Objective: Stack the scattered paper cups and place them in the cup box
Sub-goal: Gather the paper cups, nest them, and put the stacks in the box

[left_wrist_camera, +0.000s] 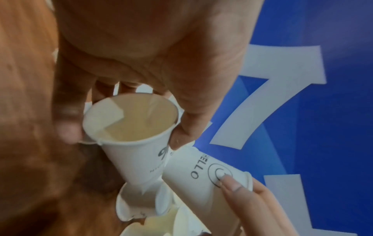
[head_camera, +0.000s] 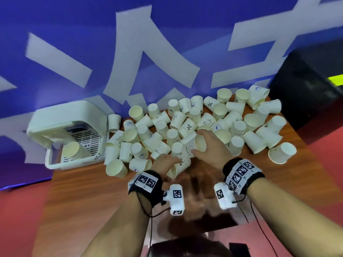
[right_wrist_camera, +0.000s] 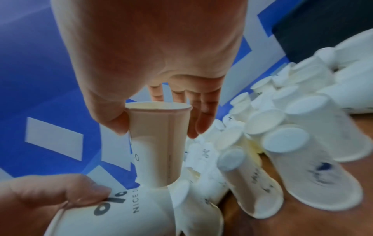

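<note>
A "NICE DAY" paper cup point(head_camera: 179, 166) is gripped by the left hand point(head_camera: 165, 163), a "HELLO" paper cup point(head_camera: 193, 147) by the right hand point(head_camera: 213, 145), right of the cup box point(head_camera: 55, 164).

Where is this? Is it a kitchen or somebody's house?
Probably not a home. It looks more like an event or display room: a big blue banner with huge white letters stands behind a wooden table heaped with paper cups, beside a white cup box.

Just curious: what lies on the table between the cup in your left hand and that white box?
In the head view, loose paper cups fill the stretch between the left hand's cup and the cup box; no bare path.
</note>
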`<state>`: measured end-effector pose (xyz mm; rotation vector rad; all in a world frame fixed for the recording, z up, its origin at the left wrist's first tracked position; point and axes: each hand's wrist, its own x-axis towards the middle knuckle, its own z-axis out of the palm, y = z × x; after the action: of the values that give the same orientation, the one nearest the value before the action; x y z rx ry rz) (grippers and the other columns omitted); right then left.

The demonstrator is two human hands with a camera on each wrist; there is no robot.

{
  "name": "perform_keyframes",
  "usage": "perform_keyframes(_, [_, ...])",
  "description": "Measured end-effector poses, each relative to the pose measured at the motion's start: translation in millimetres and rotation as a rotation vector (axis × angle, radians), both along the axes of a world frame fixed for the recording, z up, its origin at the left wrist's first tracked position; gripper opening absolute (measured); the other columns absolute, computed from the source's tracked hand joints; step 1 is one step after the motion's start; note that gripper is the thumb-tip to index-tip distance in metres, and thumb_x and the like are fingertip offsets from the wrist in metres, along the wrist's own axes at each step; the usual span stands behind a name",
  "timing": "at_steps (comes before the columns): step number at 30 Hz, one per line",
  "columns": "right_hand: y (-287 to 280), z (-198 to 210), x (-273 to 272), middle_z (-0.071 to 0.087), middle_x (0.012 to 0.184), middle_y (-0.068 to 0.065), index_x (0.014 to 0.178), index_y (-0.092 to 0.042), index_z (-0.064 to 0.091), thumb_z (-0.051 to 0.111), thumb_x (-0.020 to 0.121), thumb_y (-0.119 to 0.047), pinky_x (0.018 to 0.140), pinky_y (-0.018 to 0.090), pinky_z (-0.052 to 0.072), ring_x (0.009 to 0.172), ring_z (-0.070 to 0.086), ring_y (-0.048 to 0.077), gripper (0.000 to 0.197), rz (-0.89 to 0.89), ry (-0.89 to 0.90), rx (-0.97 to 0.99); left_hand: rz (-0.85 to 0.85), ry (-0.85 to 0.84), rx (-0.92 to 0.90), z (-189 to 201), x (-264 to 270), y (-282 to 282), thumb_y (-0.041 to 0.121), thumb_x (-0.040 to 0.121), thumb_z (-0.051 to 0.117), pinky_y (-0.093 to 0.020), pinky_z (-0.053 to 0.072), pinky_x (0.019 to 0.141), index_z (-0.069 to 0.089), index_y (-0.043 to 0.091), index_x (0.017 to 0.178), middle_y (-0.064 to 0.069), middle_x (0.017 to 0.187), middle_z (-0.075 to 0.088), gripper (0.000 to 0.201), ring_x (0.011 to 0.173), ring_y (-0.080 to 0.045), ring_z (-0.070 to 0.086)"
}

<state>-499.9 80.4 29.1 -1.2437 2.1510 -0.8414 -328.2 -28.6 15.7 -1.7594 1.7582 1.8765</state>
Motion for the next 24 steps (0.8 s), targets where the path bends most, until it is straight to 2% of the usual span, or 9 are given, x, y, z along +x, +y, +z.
perform_keyframes(2, [-11.4,12.7,4.0,0.045,0.136,0.002,0.145,-0.031,0.036,0.070,0.084,-0.040,0.099,0.038,0.044,0.121,0.050,0.022,0.070,0.044,0.018,-0.018,0.085,0.045,-0.037,12.6,9.0,-6.8,0.024,0.076,0.077,-0.037,0.053,0.060,0.060,0.007,0.083,-0.012,0.080,0.060,0.025,0.069,-0.026,0.061])
perform_keyframes(5, [-31.1,28.2,13.3,0.041,0.140,0.003,0.148,-0.035,0.034,0.064,0.088,-0.041,0.099,0.036,0.043,0.123,0.049,0.023,0.067,0.113,0.071,-0.015,0.214,0.095,-0.053,27.4,27.9,-16.7,0.028,0.070,0.080,-0.030,0.048,0.047,0.047,0.006,0.113,-0.014,0.099,0.055,0.058,0.079,-0.030,0.059])
perform_keyframes(8, [-53.7,39.8,30.1,0.043,0.141,0.002,0.145,-0.033,0.039,0.066,0.088,-0.039,0.099,0.032,0.040,0.125,0.049,0.022,0.063,0.173,0.087,-0.059,0.325,0.121,-0.058,42.7,51.9,-26.2,0.030,0.066,0.080,-0.030,0.046,0.049,0.043,0.020,0.104,-0.017,0.101,0.056,0.055,0.071,-0.030,0.058])
perform_keyframes(10, [-70.0,44.0,45.1,0.044,0.141,0.002,0.143,-0.031,0.042,0.068,0.086,-0.037,0.099,0.029,0.039,0.125,0.048,0.021,0.062,0.218,0.094,-0.092,0.375,0.130,-0.083,49.9,72.5,-31.4,0.026,0.070,0.081,-0.028,0.047,0.046,0.046,0.019,0.102,-0.017,0.099,0.059,0.048,0.069,-0.028,0.059])
perform_keyframes(12, [-87.3,47.7,63.4,0.045,0.138,0.002,0.140,-0.030,0.044,0.069,0.085,-0.035,0.098,0.028,0.038,0.124,0.048,0.021,0.061,0.256,0.096,-0.113,0.435,0.127,-0.148,52.1,96.4,-37.6,0.022,0.071,0.082,-0.028,0.048,0.047,0.052,0.019,0.098,-0.015,0.101,0.064,0.040,0.077,-0.029,0.063])
perform_keyframes(15, [-113.6,52.6,95.2,0.046,0.133,0.002,0.137,-0.029,0.047,0.071,0.083,-0.033,0.096,0.028,0.038,0.122,0.048,0.020,0.060,0.333,0.069,-0.127,0.530,0.123,-0.225,54.3,137.1,-48.3,0.031,0.054,0.085,-0.043,0.060,0.065,0.060,0.023,0.092,-0.015,0.106,0.068,0.046,0.092,-0.033,0.069])
perform_keyframes(17, [-130.3,52.7,118.9,0.045,0.134,0.002,0.138,-0.028,0.046,0.072,0.082,-0.031,0.096,0.028,0.037,0.123,0.046,0.019,0.061,0.396,0.045,-0.120,0.589,0.125,-0.240,52.8,164.7,-54.6,0.032,0.053,0.085,-0.047,0.059,0.070,0.061,0.024,0.095,-0.014,0.106,0.068,0.049,0.094,-0.035,0.069])
perform_keyframes(20, [-155.1,48.3,155.0,0.043,0.138,0.002,0.139,-0.027,0.045,0.072,0.081,-0.031,0.105,0.034,0.038,0.128,0.044,0.020,0.064,0.483,0.030,-0.105,0.658,0.131,-0.256,53.8,202.5,-62.1,0.027,0.063,0.083,-0.042,0.058,0.064,0.059,0.024,0.094,-0.012,0.103,0.068,0.039,0.087,-0.031,0.069])
perform_keyframes(24, [-186.1,42.3,199.2,0.040,0.139,0.003,0.142,-0.027,0.041,0.074,0.080,-0.030,0.104,0.030,0.036,0.128,0.042,0.020,0.071,0.551,0.018,-0.055,0.716,0.130,-0.248,46.9,246.5,-78.8,0.013,0.076,0.078,-0.030,0.052,0.056,0.056,0.023,0.096,-0.007,0.098,0.066,0.031,0.080,-0.025,0.066])
